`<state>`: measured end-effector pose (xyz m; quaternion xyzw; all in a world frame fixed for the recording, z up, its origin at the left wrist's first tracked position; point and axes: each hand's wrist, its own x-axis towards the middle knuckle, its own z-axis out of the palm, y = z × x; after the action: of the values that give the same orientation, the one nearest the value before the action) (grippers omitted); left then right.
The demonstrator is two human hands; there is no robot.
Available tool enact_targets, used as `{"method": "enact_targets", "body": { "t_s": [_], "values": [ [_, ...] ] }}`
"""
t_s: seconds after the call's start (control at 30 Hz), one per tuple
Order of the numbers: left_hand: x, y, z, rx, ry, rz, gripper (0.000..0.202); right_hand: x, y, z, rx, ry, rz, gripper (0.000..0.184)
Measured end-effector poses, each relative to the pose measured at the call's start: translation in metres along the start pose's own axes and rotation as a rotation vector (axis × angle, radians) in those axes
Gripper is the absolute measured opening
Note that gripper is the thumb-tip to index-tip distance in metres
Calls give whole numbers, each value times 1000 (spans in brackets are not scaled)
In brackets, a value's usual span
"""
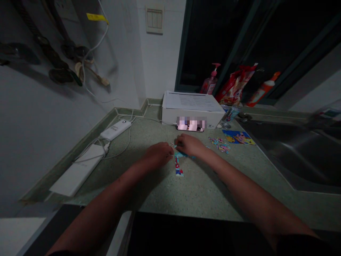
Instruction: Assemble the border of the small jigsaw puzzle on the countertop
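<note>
A narrow run of joined jigsaw puzzle pieces (177, 166), blue, red and white, lies on the counter between my forearms. My left hand (161, 153) is at its upper left, fingers curled; what they hold, if anything, is hidden. Over the top end of the run is my right hand (189, 144), its fingers pinched together at a small puzzle piece (173, 145). Part of the joined pieces is covered by the right hand. Right of that hand sits a loose heap of small puzzle pieces (220, 144), beside a blue and yellow picture card (238, 137).
A phone (190, 125) leans on a white box (167, 115) at the back. Left are a white power bank (116, 129), a long white box-like block (80, 172) and loose cables. The sink (301, 156) lies right; a pink pump bottle (209, 83) stands behind.
</note>
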<state>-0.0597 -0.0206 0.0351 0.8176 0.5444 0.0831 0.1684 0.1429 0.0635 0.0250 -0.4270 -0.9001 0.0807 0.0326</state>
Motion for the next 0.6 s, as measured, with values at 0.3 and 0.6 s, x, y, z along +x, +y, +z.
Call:
{"method": "enact_targets", "body": {
  "t_s": [0.3, 0.6],
  "values": [
    [3, -2, 14, -100, -11, 43, 12, -11, -7, -9, -151, 56, -34, 23],
    [-1, 14, 22, -223, -100, 101, 4, -96, -14, -9, 37, 92, -17, 11]
  ]
}}
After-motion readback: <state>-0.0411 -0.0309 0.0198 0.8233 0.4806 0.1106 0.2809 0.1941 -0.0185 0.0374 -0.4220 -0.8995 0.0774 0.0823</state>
